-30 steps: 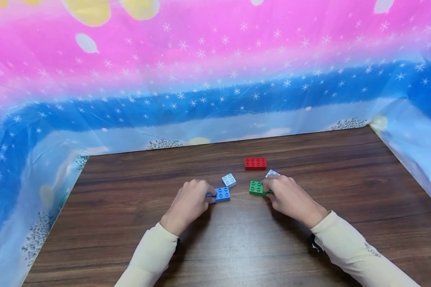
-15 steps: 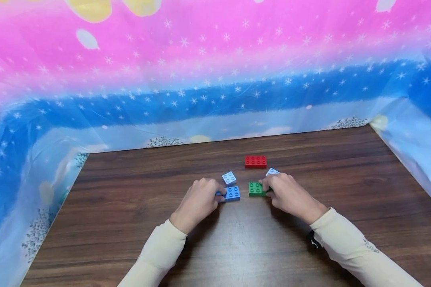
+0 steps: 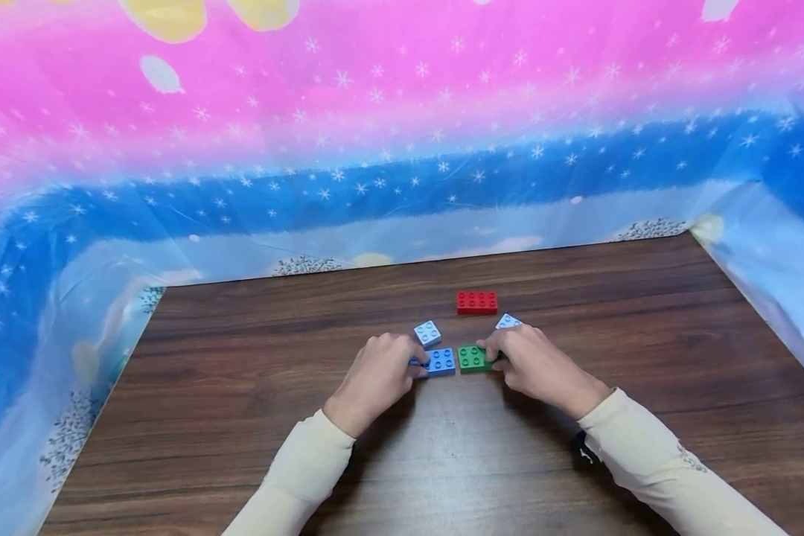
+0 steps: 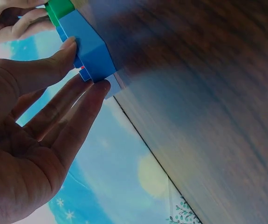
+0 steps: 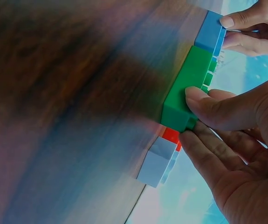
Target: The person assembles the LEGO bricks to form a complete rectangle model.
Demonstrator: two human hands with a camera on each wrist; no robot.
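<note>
My left hand [image 3: 383, 376] pinches a blue toy building brick [image 3: 442, 362] between thumb and fingers, near its left end. Across from it, my right hand [image 3: 534, 366] grips a green building brick [image 3: 472, 359] by its right part. Both bricks lie studs up on the table, end to end, with a thin dark line between them in the head view. In the left wrist view the thumb presses the long side of the blue brick [image 4: 89, 46]. The right wrist view shows the right thumb on the side of the green brick [image 5: 185, 88].
Behind the blue brick lies a small pale blue brick [image 3: 427, 333]. A second pale brick [image 3: 507, 321] is partly hidden by the right hand. Farther back sits a red brick [image 3: 477, 302] on the brown wooden table [image 3: 275, 320]. A patterned cloth [image 3: 375, 149] hangs along the table's back and sides.
My left hand has slid the blue brick to the right, up close to the green one. The green brick has shifted slightly left with my right hand. The red and pale bricks stay put.
</note>
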